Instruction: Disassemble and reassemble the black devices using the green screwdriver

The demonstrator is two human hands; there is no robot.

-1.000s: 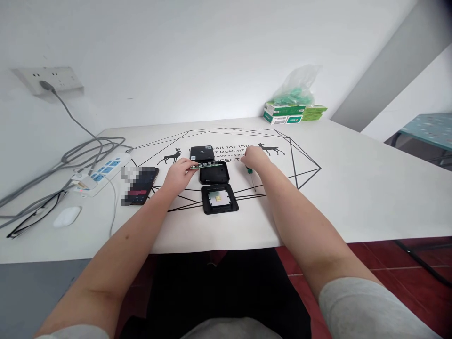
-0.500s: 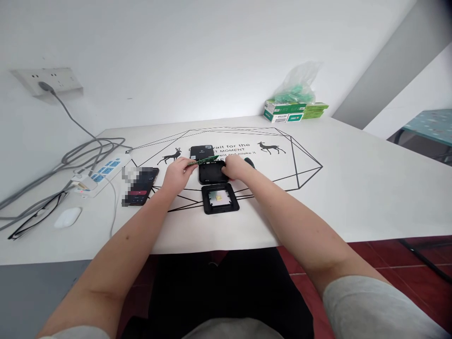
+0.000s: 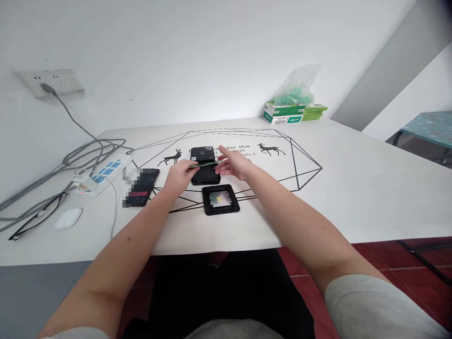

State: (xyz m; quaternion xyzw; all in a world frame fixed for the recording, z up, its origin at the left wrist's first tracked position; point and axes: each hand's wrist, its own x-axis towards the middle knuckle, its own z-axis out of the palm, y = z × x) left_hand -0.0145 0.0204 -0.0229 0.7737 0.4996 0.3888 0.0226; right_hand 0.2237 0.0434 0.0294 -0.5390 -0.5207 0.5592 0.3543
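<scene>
The left hand (image 3: 178, 173) pinches the left edge of a thin green circuit board (image 3: 205, 164) between thumb and fingers and holds it nearly level, just above a shallow black plastic case shell (image 3: 205, 176) that lies on the white table (image 3: 353, 188). The right hand (image 3: 236, 164) meets the board's right edge with its fingers only half curled, the index finger stretched out toward the far side; whether it truly grips the edge or only steadies it I cannot tell. So the board hangs in the air between both hands, over the shell and apart from it.

Just near of the shell lies a square black plastic cover with a silvery pad inside (image 3: 220, 199), open side up. Just far of the hands sits a small closed black box (image 3: 202, 153). To the left lies a dark smartphone (image 3: 141, 186), and further left a white power strip with blue sockets (image 3: 106, 170), grey cables and a white computer mouse (image 3: 69, 218). At the far right edge of the table stand green and white cartons under a clear plastic bag (image 3: 294, 109).

The step in hand looks like handling the board over its open housing. Any next move calls for keeping the board level, holding it by its edges only, and lining its corners up with the shell.
</scene>
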